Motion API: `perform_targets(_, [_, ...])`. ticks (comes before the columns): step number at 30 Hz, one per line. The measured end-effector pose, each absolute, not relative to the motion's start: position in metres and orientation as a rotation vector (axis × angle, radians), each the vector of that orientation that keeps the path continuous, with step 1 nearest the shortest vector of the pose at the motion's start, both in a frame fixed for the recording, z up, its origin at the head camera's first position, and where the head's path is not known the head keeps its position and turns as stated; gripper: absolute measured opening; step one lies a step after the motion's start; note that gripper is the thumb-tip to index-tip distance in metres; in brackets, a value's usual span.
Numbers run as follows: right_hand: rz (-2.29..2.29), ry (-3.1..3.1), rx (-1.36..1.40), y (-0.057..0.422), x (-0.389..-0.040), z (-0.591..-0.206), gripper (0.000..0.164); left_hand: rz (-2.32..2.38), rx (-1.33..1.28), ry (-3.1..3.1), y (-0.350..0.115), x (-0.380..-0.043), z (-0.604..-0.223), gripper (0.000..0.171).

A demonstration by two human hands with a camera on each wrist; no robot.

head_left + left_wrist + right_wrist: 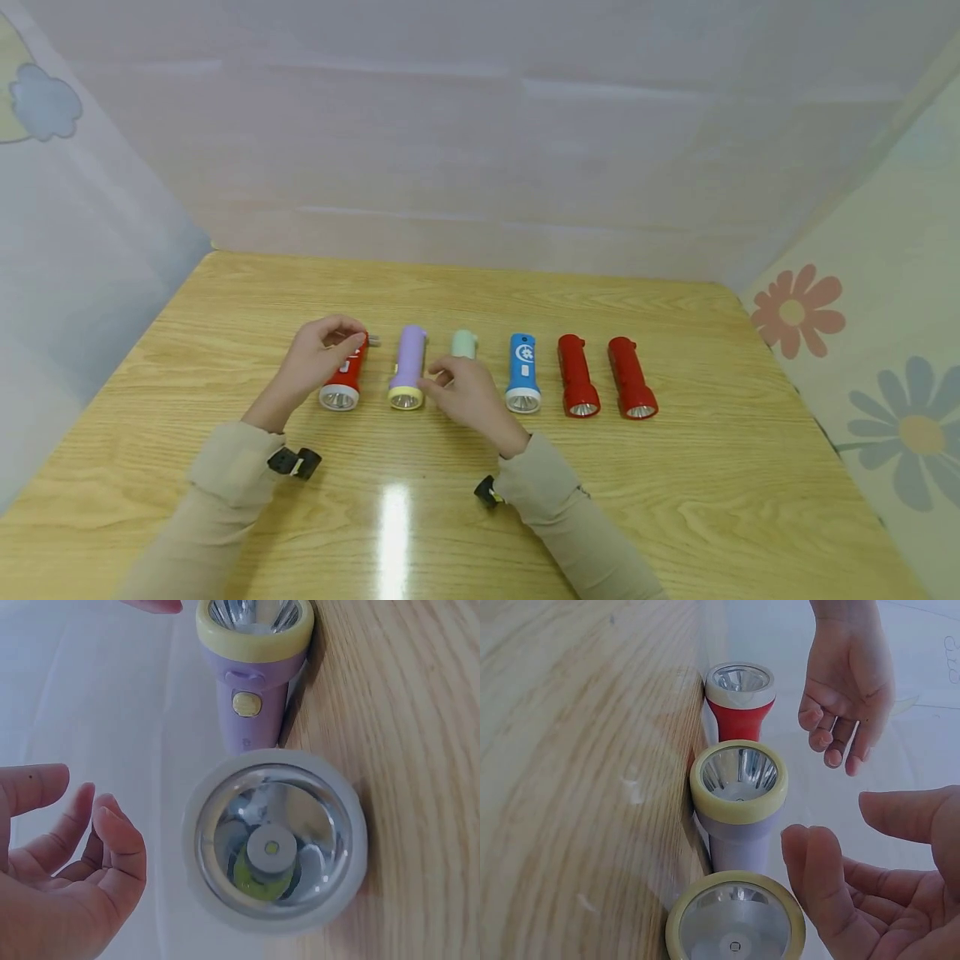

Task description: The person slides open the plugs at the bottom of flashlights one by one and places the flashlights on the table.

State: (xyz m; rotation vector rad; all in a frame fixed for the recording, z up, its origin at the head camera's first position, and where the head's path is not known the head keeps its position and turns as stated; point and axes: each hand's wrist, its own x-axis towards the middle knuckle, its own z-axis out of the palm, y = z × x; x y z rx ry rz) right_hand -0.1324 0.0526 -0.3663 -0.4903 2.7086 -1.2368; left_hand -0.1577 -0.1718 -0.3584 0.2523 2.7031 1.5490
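Observation:
My left hand [311,360] hovers over a red flashlight with a white head [342,387], its fingers loosely bent. In the left wrist view a gap shows between that hand [79,862] and the flashlight's round lens [274,840]. My right hand [474,398] is above a pale green flashlight [464,342] and covers most of it. Thumb and fingers of the right hand [877,877] stand apart with nothing between them. Between the two hands lies a purple flashlight with a yellow head [408,358].
Right of my right hand lie a blue flashlight [522,367] and two plain red flashlights, one nearer [574,372] and one farther right [631,377]. All lie in a row, lenses towards me, on a wooden table [712,500]. Pale sheets [480,167] hang behind and beside it.

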Motion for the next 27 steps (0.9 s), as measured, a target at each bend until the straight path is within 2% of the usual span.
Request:
perform_targets(6, [-1.204, 2.733, -0.480, 0.054, -0.133, -0.366, 0.035, 1.561, 0.247, 2.644, -0.167, -0.164, -0.360, 0.023])
perform_targets(21, [-1.020, 2.727, -0.428, 0.048, -0.133, -0.358, 0.038, 1.467, 0.267, 2.576, -0.160, -0.185, -0.361, 0.035])
perform_targets(27, [-1.001, 2.661, -0.394, 0.042, -0.134, -0.354, 0.033, 1.395, 0.241, 2.580, -0.159, -0.195, -0.363, 0.037])
